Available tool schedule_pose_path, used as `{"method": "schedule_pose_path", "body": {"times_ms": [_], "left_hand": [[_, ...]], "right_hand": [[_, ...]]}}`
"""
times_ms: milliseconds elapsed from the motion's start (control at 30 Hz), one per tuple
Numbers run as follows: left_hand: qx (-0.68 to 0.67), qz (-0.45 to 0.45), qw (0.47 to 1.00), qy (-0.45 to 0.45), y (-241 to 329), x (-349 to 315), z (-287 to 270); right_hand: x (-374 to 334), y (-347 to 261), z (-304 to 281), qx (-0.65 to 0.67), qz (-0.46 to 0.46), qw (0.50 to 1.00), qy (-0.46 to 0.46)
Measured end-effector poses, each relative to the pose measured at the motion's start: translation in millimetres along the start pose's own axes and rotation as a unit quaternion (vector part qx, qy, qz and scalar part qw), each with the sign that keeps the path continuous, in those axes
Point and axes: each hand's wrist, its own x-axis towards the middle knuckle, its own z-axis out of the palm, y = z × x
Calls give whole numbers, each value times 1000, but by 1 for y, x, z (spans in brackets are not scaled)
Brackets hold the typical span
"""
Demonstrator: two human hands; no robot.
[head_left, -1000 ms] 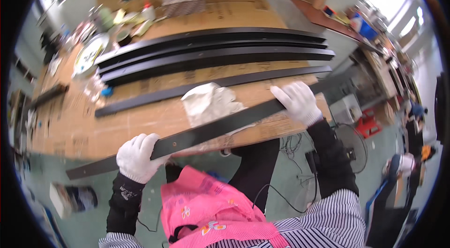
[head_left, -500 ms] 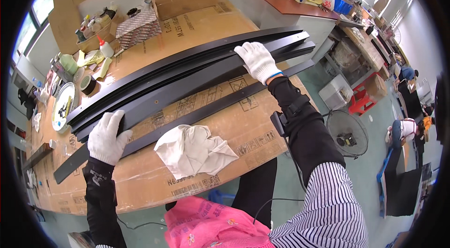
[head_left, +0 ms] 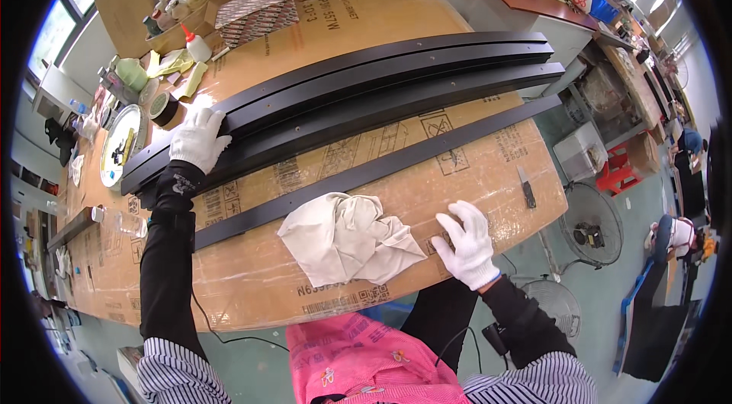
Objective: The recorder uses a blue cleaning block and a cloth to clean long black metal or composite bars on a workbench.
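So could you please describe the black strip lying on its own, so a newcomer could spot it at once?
Start at the cardboard-covered table and find the crumpled white cloth near its front edge. Just behind it runs a single flat black strip. Unlike the stacked black strips under the left hand, it lies alone, with bare cardboard either side.

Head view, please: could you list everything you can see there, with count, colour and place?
Long strips: about four, black, stacked along the table's far side.
Single strip: one, black, nearer, lying apart.
Cloth: one, off-white, crumpled, near edge.
Table: one, brown cardboard cover.
Knife: one, dark, right end.
Bottle: one, white, far left.
Tape roll: one, dark, left.
Left hand: white glove, on the stack.
Right hand: white glove, flat on the table beside the cloth.
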Motion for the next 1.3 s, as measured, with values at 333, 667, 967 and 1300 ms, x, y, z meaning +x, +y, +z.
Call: {"method": "schedule_pose_path", "body": {"times_ms": [333,667,967,1300], "left_hand": [[-186,-42,982,-2,97,-35,-3],[-143,-33,988,-48,112,-102,47],[-136,-25,990,-3,138,-102,-10],[-127,-71,989,-31,112,-243,-99]], "right_hand": [[-15,-1,10,-10,133,988,76],[-13,-2,15,16,161,982,97],[70,-164,86,126,142,979,70],[39,-51,-7,300,16,952,-50]]}}
